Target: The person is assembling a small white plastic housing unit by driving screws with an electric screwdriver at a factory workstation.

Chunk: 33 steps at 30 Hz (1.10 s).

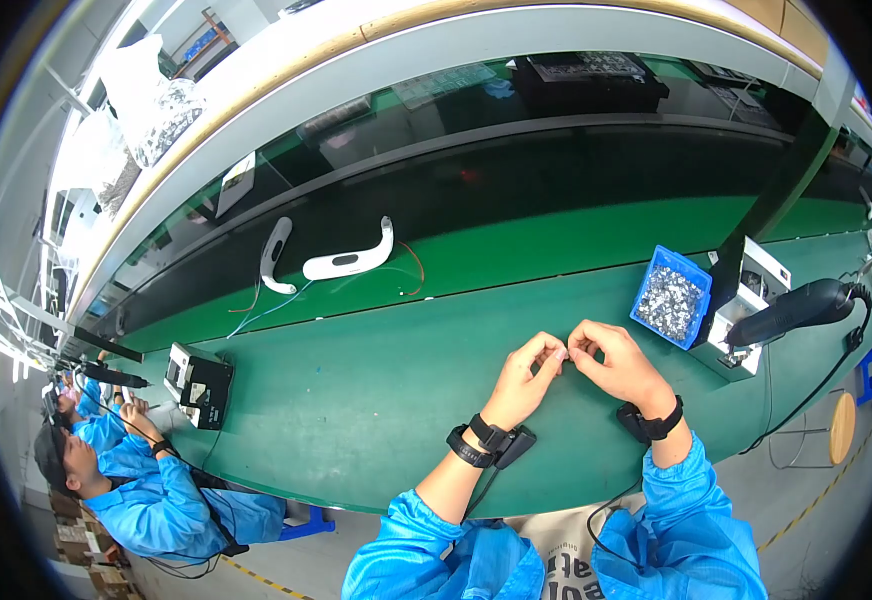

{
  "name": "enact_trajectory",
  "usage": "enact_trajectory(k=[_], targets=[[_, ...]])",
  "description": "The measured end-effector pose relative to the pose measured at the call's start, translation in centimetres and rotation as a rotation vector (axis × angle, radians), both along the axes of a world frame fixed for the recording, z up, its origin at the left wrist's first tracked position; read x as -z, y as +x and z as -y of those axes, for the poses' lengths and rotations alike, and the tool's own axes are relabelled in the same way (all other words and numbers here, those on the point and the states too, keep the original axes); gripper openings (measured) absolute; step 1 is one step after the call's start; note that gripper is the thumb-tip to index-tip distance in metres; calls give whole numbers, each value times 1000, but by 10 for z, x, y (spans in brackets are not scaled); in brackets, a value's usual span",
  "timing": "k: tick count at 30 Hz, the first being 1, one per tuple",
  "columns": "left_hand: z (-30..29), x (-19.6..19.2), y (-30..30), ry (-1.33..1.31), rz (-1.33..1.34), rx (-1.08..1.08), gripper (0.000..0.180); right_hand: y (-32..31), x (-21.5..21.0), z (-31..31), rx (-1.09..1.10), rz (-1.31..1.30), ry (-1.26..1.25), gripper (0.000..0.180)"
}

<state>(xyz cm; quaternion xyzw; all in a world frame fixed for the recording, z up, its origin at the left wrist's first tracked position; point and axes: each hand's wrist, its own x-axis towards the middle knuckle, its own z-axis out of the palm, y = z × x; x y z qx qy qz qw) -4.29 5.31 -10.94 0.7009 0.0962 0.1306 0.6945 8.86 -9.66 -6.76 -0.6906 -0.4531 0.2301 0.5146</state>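
Worktop (356, 440): green, blue bin (700, 322) of small parts (668, 302) at right
Left hand (521, 378): beside right hand (624, 368)
Fingers (542, 346): curled inward; cannot tell whether grasping anything

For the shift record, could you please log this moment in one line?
left hand: pinched; right hand: pinched alongside; anything held: unclear; blue bin: small parts

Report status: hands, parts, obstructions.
Left hand, right hand nearly touching, fingers bent; any held part indiscernible. Blue bin of small parts beyond right hand. Nothing visibly blocking.

Factory workshop, green workbench (376, 410), parts bin (670, 302), blue-smocked co-workers (161, 500)
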Motion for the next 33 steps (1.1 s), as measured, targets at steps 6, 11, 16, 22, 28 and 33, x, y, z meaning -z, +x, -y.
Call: enact_trajectory(k=[6, 11, 16, 22, 28, 33], targets=[[0, 0, 0, 6, 10, 2, 14, 0, 0, 0, 15, -2, -15, 6], [1, 0, -1, 14, -14, -1, 14, -1, 2, 1, 22, -16, -3, 6], [1, 0, -2, 14, -25, -3, 13, -1, 2, 0, 18, -12, -23, 6], [-1, 0, 0, 31, -24, 5, 13, -1, 0, 0, 23, 9, -14, 6], [-2, -1, -1, 35, -40, 3, 14, -1, 0, -1, 23, 8, -22, 6], [0, 1, -1, 14, -15, -5, 14, -1, -1, 0, 21, 9, -28, 7]])
